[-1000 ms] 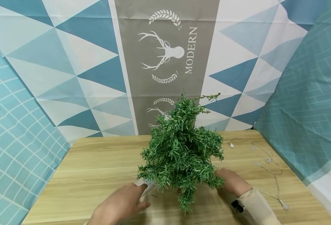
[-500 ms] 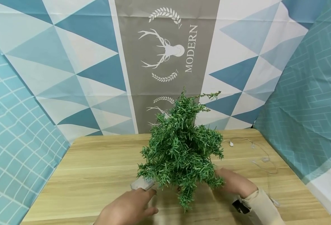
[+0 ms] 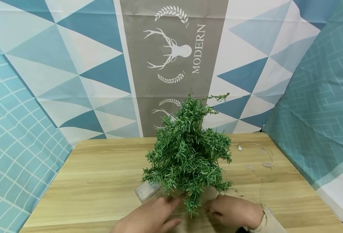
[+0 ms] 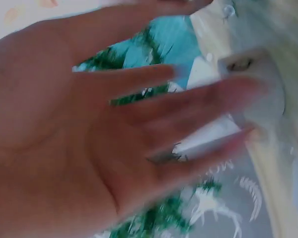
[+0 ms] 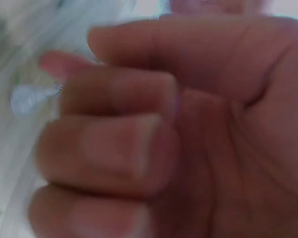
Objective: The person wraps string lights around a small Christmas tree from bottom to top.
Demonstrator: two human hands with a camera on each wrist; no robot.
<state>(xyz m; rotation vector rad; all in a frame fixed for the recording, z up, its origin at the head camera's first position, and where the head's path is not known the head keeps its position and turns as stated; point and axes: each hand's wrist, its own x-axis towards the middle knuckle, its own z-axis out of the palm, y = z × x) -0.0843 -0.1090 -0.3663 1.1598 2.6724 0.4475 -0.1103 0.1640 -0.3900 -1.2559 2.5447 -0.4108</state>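
Note:
A small artificial Christmas tree (image 3: 189,158) with green tinsel-like needles stands upright mid-table. My left hand (image 3: 149,215) is at its near left side, fingers spread and reaching under the lower branches; its palm is bare in the left wrist view. At the near right side, my right hand (image 3: 235,212) has its fingers curled and thumb against them, pinching a thin string of lights. A clear bulb (image 5: 26,99) hangs on the wire by those fingers in the right wrist view. A small pale rectangular box (image 3: 146,191) lies partly beneath the left branches.
The thin light string's clear bulbs (image 3: 267,165) trail across the right of the wooden table (image 3: 101,184). Bits of green needle (image 3: 241,195) lie right of the tree. A patterned cloth (image 3: 174,48) hangs behind, with blue cloths at both sides.
My left hand has let go of the pale box and moved right towards the tree's base. My right hand has come nearer and left from behind the branches; the trailing bulbs have slid left.

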